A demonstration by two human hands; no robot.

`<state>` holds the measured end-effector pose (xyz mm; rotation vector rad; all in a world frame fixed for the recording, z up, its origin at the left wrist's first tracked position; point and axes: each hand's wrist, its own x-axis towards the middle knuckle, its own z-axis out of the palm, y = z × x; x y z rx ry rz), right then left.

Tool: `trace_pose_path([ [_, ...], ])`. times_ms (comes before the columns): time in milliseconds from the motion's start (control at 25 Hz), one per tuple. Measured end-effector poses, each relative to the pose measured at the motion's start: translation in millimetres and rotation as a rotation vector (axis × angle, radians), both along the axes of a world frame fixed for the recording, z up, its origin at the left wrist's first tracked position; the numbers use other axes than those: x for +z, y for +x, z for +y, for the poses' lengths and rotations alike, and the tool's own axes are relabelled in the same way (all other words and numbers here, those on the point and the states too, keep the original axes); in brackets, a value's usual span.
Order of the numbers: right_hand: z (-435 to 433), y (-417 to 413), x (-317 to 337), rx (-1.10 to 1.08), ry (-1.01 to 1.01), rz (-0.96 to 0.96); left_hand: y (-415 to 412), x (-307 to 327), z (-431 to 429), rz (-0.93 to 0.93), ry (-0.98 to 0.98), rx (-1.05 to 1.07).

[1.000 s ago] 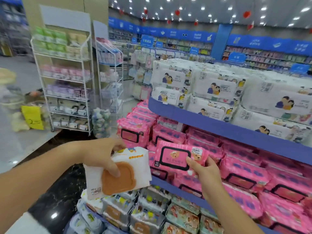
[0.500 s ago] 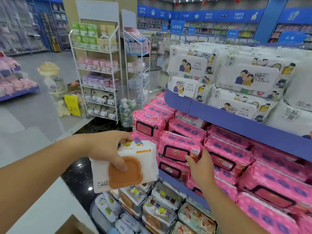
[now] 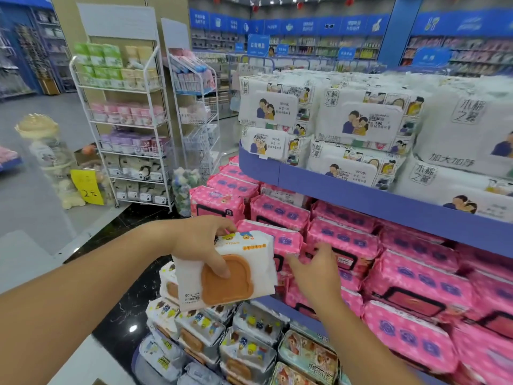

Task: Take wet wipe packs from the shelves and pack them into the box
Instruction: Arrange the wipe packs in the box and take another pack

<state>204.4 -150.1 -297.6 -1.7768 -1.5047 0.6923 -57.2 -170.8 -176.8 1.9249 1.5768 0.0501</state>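
Left hand (image 3: pixel 198 243) – yours, gripping one white wipe pack (image 3: pixel 244 287) with an orange lid. The thumb lies across the lid and the fingers curl over the top edge. The pack is held tilted, lid toward you, below the left end of the blue shelf ledge (image 3: pixel 361 195) and in front of the stock under it. The grip matches half a second ago.

Right hand (image 3: pixel 315 276) – yours, fingers spread and loose, holding nothing and blurred. It hangs below the ledge, just in front of the pink wipe packs (image 3: pixel 344 241). Whether a fingertip touches them cannot be told. Half a second ago this hand was against a pink pack standing in that row. A second ago it held that pack up off the shelf.

Stock above the ledge: large white packs (image 3: pixel 369 123) printed with a cartoon couple, stacked.

Stock below the ledge, lowest tier: small silver-and-white packs (image 3: pixel 249 348) with orange lids.

Left of the ledge, well apart: a white wire rack (image 3: pixel 130 126) of boxed goods, with a yellow price sign (image 3: pixel 87 190) near its foot.
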Motion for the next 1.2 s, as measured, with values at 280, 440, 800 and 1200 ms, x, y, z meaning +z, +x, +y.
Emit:
trace_pose_path([
  [280,-76.4,24.2,23.8,0.328,-0.191,0.806,64.1,-17.1,13.4,-0.221,-0.109,-0.153],
  [440,-92.5,58.7,23.1,0.158,-0.088,0.889,95.1,-21.7,7.4,-0.252,-0.061,-0.177],
  [800,-118.5,61.2,1.0,0.128,-0.101,1.007,88.2,-73.9,-70.5,-0.837,-0.295,0.374],
  [1200,-130.8,-95.7,-86.0,0.348,-0.423,0.847,-79.8,-155.4,-138.9,-0.817,-0.192,0.672],
])
